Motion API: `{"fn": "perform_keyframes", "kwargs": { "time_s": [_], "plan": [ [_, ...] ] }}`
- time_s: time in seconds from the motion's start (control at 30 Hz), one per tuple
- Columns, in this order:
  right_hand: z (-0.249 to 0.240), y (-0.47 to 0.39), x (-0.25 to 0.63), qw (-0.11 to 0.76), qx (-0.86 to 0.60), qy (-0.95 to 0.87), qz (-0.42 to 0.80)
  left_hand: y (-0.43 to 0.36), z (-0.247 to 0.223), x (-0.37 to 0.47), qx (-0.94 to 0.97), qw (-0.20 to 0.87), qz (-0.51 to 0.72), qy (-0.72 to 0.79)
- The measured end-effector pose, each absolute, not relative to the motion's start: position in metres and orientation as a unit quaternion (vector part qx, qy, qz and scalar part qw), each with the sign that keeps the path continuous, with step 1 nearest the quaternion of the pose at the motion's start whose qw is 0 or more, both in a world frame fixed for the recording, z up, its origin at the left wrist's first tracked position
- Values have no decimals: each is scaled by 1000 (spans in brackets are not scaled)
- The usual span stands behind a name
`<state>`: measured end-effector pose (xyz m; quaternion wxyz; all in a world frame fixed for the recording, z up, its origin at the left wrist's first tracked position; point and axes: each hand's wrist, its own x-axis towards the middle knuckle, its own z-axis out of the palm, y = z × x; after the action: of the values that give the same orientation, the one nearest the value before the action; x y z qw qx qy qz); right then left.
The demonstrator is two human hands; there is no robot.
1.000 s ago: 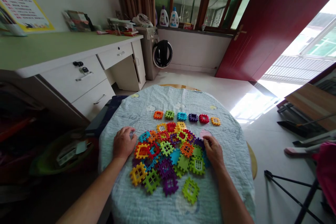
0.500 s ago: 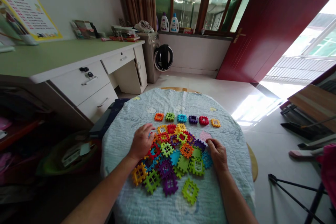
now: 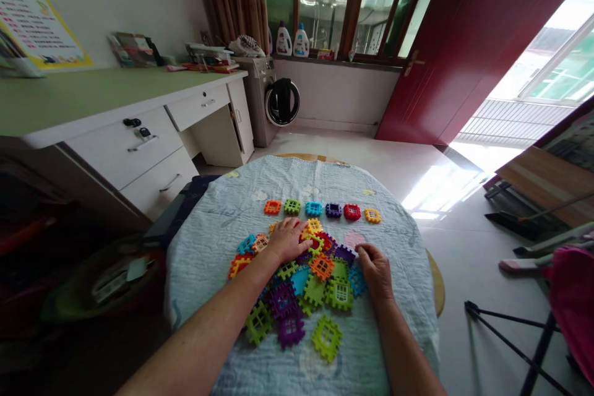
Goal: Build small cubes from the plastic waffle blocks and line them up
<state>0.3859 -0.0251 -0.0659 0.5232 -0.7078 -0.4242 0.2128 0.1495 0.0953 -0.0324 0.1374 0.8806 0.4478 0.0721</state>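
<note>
A heap of colourful plastic interlocking blocks (image 3: 314, 289), square with toothed edges and many with window grids, lies on a cloth-covered round table. My left hand (image 3: 288, 240) rests palm down on top of the heap, its fingers stretched out and its thumb apart, touching red and yellow blocks. Beside the heap's right edge, near a purple block (image 3: 344, 253) and a blue block (image 3: 357, 281), is my right hand (image 3: 375, 269). Its fingers are curled together; whatever is inside them, if anything, is hidden. Beyond the heap, several single blocks (image 3: 314, 209) stand in a spaced row.
A pale blue cloth (image 3: 385, 229) covers the table. One green block (image 3: 327, 338) lies apart at the near side. To the left are a white desk (image 3: 139, 154) and a washing machine (image 3: 255, 99) with its door open. A black metal stand (image 3: 505, 328) is on the right.
My left hand has moved right, from the heap's left edge onto its top. My right hand keeps its place beside the heap. The whole view has shifted slightly.
</note>
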Motion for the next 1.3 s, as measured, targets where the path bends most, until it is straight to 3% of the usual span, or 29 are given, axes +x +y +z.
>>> {"fn": "perform_keyframes", "kwargs": {
  "time_s": [0.33,0.7,0.87,1.0,1.1,1.3],
  "plan": [
    [-67,-26,385,523,-706,-427,213,72,-14,144,915,230,85,320],
    [-63,-17,386,493,-724,-425,229,56,4,68,898,189,134,375],
    [-42,10,360,388,-696,-587,144,61,-21,19,827,150,268,472],
    [-29,40,333,214,-677,-696,108,75,-53,-12,734,89,345,578],
    [-30,56,321,102,-680,-719,103,81,-70,-22,709,57,337,617],
    [-29,65,318,56,-672,-731,104,75,-75,-15,733,33,287,617]
  ]
}}
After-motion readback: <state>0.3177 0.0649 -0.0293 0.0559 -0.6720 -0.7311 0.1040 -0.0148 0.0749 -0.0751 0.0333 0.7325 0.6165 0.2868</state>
